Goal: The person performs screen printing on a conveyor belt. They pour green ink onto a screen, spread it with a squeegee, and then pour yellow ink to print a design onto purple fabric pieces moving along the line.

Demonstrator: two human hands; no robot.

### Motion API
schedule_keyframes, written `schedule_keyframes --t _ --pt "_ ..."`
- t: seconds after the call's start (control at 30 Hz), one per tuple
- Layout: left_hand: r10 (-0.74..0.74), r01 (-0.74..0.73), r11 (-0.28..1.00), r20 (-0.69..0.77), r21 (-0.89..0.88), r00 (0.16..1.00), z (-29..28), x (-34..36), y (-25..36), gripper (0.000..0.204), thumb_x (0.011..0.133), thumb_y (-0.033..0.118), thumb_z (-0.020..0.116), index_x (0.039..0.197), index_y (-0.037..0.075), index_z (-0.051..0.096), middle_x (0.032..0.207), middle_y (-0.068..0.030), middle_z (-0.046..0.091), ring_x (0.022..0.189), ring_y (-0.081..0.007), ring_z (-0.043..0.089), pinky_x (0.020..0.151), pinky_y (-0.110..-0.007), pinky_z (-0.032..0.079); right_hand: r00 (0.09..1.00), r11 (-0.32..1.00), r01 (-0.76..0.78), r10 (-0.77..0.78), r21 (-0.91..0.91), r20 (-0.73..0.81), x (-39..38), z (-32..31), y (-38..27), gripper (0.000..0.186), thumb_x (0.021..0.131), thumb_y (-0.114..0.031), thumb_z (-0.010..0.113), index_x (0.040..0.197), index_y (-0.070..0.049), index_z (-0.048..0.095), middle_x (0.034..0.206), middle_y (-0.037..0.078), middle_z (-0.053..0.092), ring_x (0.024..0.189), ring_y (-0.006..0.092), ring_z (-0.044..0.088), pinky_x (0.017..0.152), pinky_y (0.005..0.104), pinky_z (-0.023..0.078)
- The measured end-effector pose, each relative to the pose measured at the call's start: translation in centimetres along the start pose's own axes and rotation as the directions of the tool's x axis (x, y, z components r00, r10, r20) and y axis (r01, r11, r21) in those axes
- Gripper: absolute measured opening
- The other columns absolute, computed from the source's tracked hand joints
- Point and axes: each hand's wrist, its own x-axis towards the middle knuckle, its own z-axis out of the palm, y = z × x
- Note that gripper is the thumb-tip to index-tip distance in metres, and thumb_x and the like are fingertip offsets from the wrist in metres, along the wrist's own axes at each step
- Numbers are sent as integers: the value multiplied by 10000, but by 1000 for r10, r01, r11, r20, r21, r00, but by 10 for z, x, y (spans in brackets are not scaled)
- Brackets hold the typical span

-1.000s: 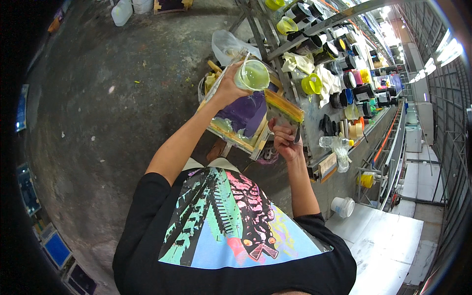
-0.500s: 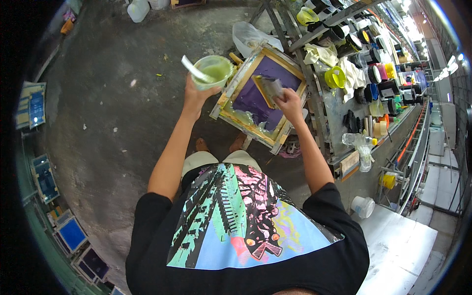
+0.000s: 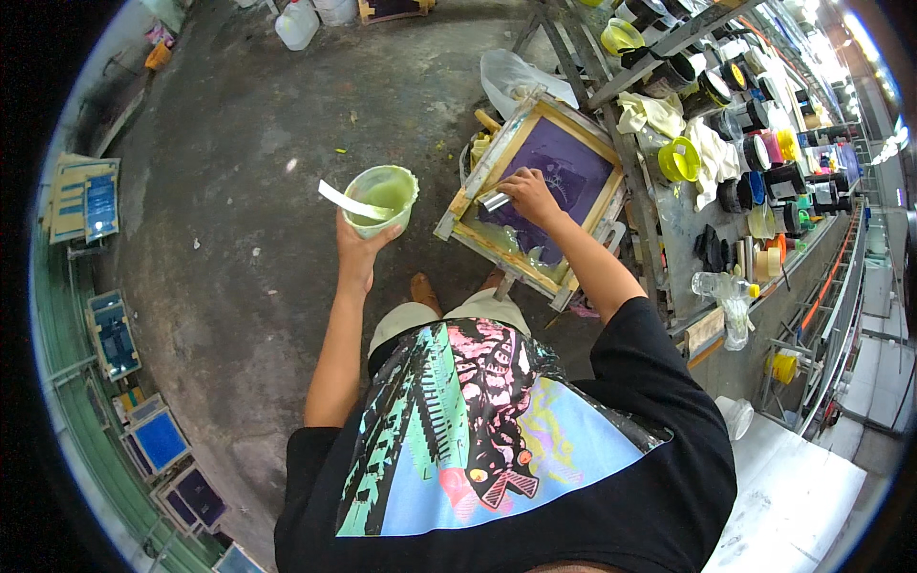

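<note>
**Cup held up on the left, scraper on the screen at the right**

From my remote seat I saw the left hand (image 3: pixel 358 250) raised over the grey concrete floor (image 3: pixel 239 115), its fingers closed from below around a pale green plastic cup (image 3: pixel 382 199). The cup sat upright, with light green paste inside, and a white flat stirring stick (image 3: pixel 350 201) leaned out over its left rim.

The right hand (image 3: pixel 531 194) lay farther right, on a wooden-framed printing screen with purple mesh (image 3: pixel 559 172). Its fingers were closed on a small silvery metal scraper (image 3: pixel 494 201), whose blade end rested against the mesh near the frame's left rail. The frame stood tilted, its near edge low by my knees and its far edge leaning toward a metal rack (image 3: pixel 611 76). Greenish smears showed on the mesh just near of the hand.

Right of the screen ran a cluttered tabletop (image 3: pixel 673 224) carrying a yellow-green round tub (image 3: pixel 680 159), crumpled pale rags (image 3: pixel 650 113) and a row of dark round pots (image 3: pixel 764 181). A clear plastic bottle (image 3: pixel 731 296) lay at its near edge. Far away on the floor stood a white plastic jug (image 3: pixel 296 24), and along the left wall several blue-meshed frames (image 3: pixel 115 334) were stacked.
</note>
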Motion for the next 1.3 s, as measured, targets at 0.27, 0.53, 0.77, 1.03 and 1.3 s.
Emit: schedule_keyframes --t 0.27,0.53,0.77,1.03,1.3 --pt "17 -17 1000 27 -18 999 5 0 -5 833 748 -15 855 1450 50 410 1370 -101 573 1279 -228 570 1100 -382 477 976 980 198 -196 -19 98 15 19 -22 318 803 -107 688 1077 -256 750 1086 -64 674 1145 189 555 931 433 383" --pt "-7 12 999 124 -39 992 30 14 -14 894 743 -31 857 1492 45 375 1449 -117 517 1335 -243 527 1128 -390 452 960 992 45 -11 -115 278 -76 -31 -24 330 795 -73 678 1072 -242 738 1071 -11 595 1124 214 535 946 465 392" --pt "-24 24 1000 233 2 972 42 18 -54 792 722 -13 888 1391 52 469 1294 -81 627 1209 -194 614 1037 -344 513 863 846 -506 497 172 93 -119 -44 -19 411 824 -95 701 1232 -140 674 1112 122 651 1096 357 596 929 480 469" --pt "-134 75 968 240 239 961 40 3 -89 833 681 75 925 1385 45 480 1304 -100 630 1211 -235 618 1034 -378 501 726 638 -687 588 347 356 -77 -7 42 546 755 -228 866 1241 -45 698 1097 178 736 988 321 699 851 421 531" --pt "-240 179 938 182 297 953 34 -20 -103 826 681 89 925 1383 45 492 1318 -97 629 1230 -236 610 1045 -378 486 696 612 -652 250 447 673 -51 42 73 613 765 -292 884 1305 -80 686 1134 77 731 968 214 658 873 378 509"
